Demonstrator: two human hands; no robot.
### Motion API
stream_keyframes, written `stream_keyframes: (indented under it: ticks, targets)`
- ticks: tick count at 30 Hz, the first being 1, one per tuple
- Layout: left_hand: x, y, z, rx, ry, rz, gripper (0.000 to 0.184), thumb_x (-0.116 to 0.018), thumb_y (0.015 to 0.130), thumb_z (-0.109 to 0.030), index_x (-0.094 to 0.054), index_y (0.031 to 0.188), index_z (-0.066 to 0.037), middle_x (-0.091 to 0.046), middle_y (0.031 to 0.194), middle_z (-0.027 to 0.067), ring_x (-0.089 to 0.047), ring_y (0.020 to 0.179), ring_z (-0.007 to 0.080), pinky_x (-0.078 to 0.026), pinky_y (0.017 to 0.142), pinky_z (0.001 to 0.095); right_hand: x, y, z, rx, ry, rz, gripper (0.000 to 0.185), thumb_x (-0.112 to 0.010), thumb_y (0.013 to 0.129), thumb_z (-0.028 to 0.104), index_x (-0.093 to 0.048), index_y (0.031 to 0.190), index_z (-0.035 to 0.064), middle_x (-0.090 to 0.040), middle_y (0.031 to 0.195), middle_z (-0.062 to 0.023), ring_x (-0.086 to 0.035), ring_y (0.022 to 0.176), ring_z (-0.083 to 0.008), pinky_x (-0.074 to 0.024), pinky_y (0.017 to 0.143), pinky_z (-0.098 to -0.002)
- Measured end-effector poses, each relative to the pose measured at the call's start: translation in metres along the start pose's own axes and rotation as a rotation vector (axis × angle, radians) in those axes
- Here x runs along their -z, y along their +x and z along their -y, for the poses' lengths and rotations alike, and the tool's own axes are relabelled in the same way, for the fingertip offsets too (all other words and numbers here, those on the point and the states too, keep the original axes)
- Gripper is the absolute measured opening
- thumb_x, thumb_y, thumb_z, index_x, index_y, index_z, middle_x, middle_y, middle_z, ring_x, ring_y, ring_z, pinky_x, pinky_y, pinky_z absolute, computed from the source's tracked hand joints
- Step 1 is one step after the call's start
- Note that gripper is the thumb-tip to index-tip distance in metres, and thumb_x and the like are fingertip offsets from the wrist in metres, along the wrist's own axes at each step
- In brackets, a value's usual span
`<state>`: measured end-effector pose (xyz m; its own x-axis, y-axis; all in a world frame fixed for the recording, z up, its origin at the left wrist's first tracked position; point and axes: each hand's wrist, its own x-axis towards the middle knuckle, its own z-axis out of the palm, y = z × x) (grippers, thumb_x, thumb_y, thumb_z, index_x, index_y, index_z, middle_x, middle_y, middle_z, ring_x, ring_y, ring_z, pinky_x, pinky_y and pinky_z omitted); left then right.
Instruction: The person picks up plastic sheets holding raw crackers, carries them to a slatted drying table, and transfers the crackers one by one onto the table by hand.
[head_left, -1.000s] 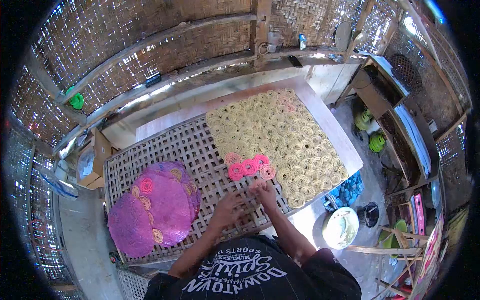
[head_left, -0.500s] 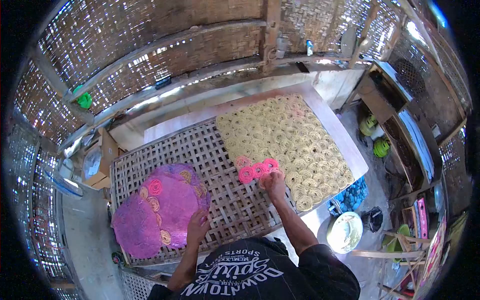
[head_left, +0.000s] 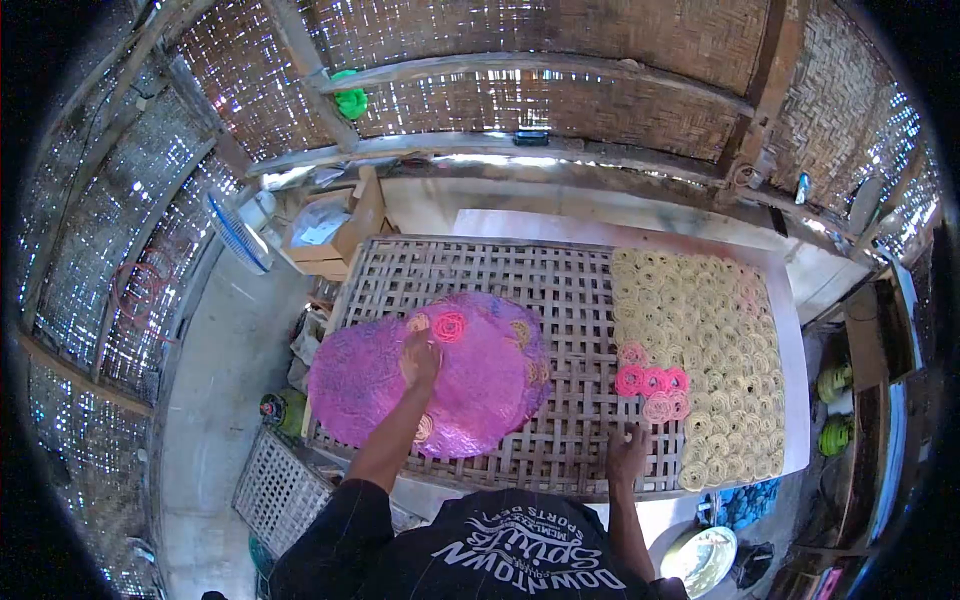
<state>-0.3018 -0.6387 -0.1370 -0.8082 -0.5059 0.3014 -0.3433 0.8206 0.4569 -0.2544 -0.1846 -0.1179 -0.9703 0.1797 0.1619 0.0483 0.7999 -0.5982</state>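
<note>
My left hand [head_left: 423,357] reaches over a shiny purple sheet [head_left: 490,385], at a pale peach coil [head_left: 417,322] beside a bright pink noodle-like coil [head_left: 450,326]. Its fingers point away from me and bend down, and their tips are hard to make out. Low over the woven lattice rack [head_left: 580,380], my right hand [head_left: 628,452] has its fingers loosely apart and nothing visible in them. Just beyond it lie several pink coils [head_left: 654,381] and a paler pink coil [head_left: 658,408], bordering rows of cream coils [head_left: 725,350].
A cardboard box [head_left: 345,235] and a blue fan [head_left: 238,230] stand at the far left. A white basin [head_left: 702,560] sits below the rack at the right front. Green gas cylinders [head_left: 835,435] stand at the right, and a woven bamboo wall [head_left: 560,110] runs behind.
The view has swung left. My right hand has drawn back from the pink coils toward me, leaving another pale pink one there. My left hand has moved from the purple sheet's edge onto its coils.
</note>
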Motion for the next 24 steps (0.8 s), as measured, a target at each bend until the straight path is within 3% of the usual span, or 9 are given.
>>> stream_keyframes:
  ticks: [2,5,10,11,12,14,16,20,24]
  targets:
    - [0.004,0.021,0.0,-0.086,0.063,-0.001,0.047,-0.071,0.077,-0.029,-0.06,0.117,-0.007,-0.059,0.12,0.0148,-0.056,0.11,0.0334,-0.042,0.098,0.0448,-0.01,-0.008,0.001,-0.052,0.017,-0.034,0.033,-0.068,0.084,0.03,-0.058,0.105,0.0056,-0.059,0.105,-0.0155,-0.06,0.095,-0.0364,-0.0493,0.076,-0.0469]
    - [0.022,0.04,-0.025,-0.473,0.17,0.193,0.045,-0.074,0.073,-0.03,-0.063,0.109,-0.005,-0.059,0.118,0.0161,-0.057,0.108,0.0332,-0.044,0.096,0.0456,-0.004,-0.013,0.023,-0.109,0.042,-0.048,0.029,-0.069,0.081,0.023,-0.059,0.103,0.0064,-0.059,0.1,-0.0155,-0.059,0.093,-0.0369,-0.0479,0.077,-0.0465]
    - [-0.021,0.048,-0.003,-0.429,0.151,0.145,0.028,-0.071,0.068,-0.026,-0.07,0.089,-0.008,-0.066,0.102,0.0133,-0.06,0.099,0.0309,-0.045,0.085,0.0475,-0.006,-0.029,0.017,-0.156,0.098,-0.027,0.033,-0.07,0.079,0.023,-0.059,0.106,0.0069,-0.061,0.101,-0.0165,-0.06,0.093,-0.0375,-0.0481,0.079,-0.0448]
    - [-0.042,0.048,0.011,-0.449,0.009,-0.014,0.022,-0.065,0.07,-0.024,-0.071,0.085,-0.009,-0.068,0.091,0.0103,-0.062,0.09,0.0306,-0.044,0.078,0.0478,-0.006,-0.034,0.012,-0.117,0.066,-0.038,0.034,-0.07,0.079,0.023,-0.059,0.107,0.0077,-0.061,0.101,-0.0167,-0.06,0.093,-0.0373,-0.0483,0.078,-0.0444]
    - [-0.056,0.059,0.032,-0.547,0.125,0.096,0.021,-0.06,0.075,-0.024,-0.07,0.083,-0.008,-0.068,0.087,0.0098,-0.063,0.081,0.0301,-0.044,0.072,0.0467,-0.01,-0.04,0.007,-0.092,0.026,-0.055,0.035,-0.07,0.078,0.023,-0.059,0.108,0.0085,-0.062,0.102,-0.0169,-0.06,0.092,-0.0371,-0.0486,0.078,-0.0439]
    - [-0.071,0.061,0.05,-0.604,-0.006,-0.093,0.026,-0.056,0.082,-0.03,-0.069,0.09,-0.009,-0.067,0.088,0.0078,-0.063,0.081,0.0265,-0.044,0.071,0.0454,-0.036,-0.056,-0.012,-0.312,0.037,0.062,0.039,-0.07,0.073,0.023,-0.06,0.109,0.0104,-0.063,0.1,-0.0144,-0.062,0.085,-0.0346,-0.0497,0.073,-0.0414]
    - [-0.075,0.069,0.041,-0.568,-0.02,-0.063,0.026,-0.056,0.082,-0.029,-0.069,0.091,-0.009,-0.067,0.089,0.0081,-0.062,0.082,0.0265,-0.044,0.071,0.0451,-0.054,-0.069,-0.014,-0.286,0.069,0.054,0.035,-0.065,0.077,0.025,-0.06,0.11,0.0129,-0.063,0.102,-0.009,-0.063,0.089,-0.0308,-0.0525,0.072,-0.04]
    - [-0.085,0.068,0.002,-0.553,-0.057,-0.042,0.026,-0.056,0.083,-0.029,-0.069,0.092,-0.008,-0.067,0.091,0.0086,-0.062,0.084,0.0265,-0.044,0.073,0.0446,-0.053,-0.088,0.017,-0.266,-0.054,0.137,0.038,-0.063,0.079,0.026,-0.058,0.114,0.014,-0.059,0.111,-0.0114,-0.06,0.1,-0.031,-0.0537,0.072,-0.0439]
    - [-0.08,0.03,-0.066,-0.613,-0.164,0.047,0.027,-0.056,0.084,-0.029,-0.068,0.093,-0.007,-0.067,0.092,0.0091,-0.062,0.085,0.0265,-0.044,0.074,0.0441,-0.047,-0.11,0.021,-0.116,0.051,-0.067,0.042,-0.063,0.08,0.032,-0.057,0.117,0.0109,-0.058,0.112,-0.0133,-0.059,0.102,-0.0324,-0.0532,0.076,-0.0453]
